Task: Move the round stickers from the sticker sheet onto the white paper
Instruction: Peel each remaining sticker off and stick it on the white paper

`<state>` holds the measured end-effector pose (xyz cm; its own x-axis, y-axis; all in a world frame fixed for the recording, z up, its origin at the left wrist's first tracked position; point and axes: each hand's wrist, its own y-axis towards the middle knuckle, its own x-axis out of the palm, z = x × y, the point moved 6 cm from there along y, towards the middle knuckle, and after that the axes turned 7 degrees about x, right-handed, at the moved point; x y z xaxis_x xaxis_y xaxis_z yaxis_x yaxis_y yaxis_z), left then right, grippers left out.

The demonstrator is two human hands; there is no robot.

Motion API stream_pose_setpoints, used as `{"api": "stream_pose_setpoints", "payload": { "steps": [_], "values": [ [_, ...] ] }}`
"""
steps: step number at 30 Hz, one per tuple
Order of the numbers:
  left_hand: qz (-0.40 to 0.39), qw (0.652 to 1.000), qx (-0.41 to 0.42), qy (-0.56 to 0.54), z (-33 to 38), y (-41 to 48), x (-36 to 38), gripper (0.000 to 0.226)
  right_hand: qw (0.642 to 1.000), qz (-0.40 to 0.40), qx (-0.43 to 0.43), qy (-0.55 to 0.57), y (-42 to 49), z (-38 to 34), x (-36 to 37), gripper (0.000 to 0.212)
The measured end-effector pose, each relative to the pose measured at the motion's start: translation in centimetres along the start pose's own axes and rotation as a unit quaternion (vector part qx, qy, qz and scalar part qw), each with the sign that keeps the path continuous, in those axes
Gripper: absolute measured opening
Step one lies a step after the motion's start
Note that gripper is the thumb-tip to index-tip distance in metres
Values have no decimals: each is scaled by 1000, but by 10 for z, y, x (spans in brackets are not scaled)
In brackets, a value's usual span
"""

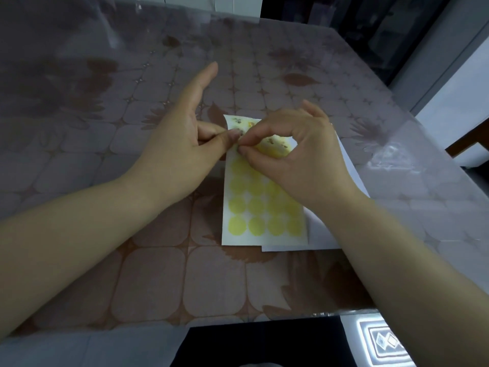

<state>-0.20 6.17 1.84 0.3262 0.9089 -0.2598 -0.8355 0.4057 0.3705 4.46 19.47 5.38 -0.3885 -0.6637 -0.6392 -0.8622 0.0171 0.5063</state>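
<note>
The sticker sheet (260, 207) lies in the middle of the table (105, 154), w/ rows of yellow round stickers (256, 225) on its near half. Its far end, at 12 o'clock, curls up. The white paper (352, 168) sits under the sheet and peeks out at 3 o'clock. The left hand (174, 144) pins the sheet's left edge w/ its thumb, other fingers loose and spread toward 12. The right hand (299, 154) pinches thumb and first finger shut at the sheet's top-left corner – looks like it's picking at a sticker edge, but I can't tell if one is caught yet. So the step is peeling. Next – lift slow so the sticker won't fold, then carry it over to 3 o'clock and press it flat on bare paper.
</note>
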Motion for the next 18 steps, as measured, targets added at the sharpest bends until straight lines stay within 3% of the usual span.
{"api": "stream_pose_setpoints", "payload": {
  "steps": [3, 7, 9, 12, 15, 18],
  "values": [
    [2, 1000, -6, -13, -1, 0, 0, 80, 992, -59, 66, 86, 1, 0, -5, 12],
    [28, 999, -28, 20, -5, 0, -7, 76, 942, -72, 204, 256, 6, 14, -31, 6],
    [41, 998, -35, 33, -7, 1, -12, 74, 940, -56, 251, 223, 5, 27, -53, 5],
    [40, 998, -47, 29, -10, 2, -14, 73, 944, -105, 307, 63, -10, 56, -74, 5],
    [52, 997, -57, 29, -13, 3, -16, 74, 911, -153, 380, 53, -35, 80, -76, 5],
    [61, 996, -59, 34, -16, 4, -17, 74, 901, -146, 403, 64, -47, 90, -74, 8]
  ]
}}
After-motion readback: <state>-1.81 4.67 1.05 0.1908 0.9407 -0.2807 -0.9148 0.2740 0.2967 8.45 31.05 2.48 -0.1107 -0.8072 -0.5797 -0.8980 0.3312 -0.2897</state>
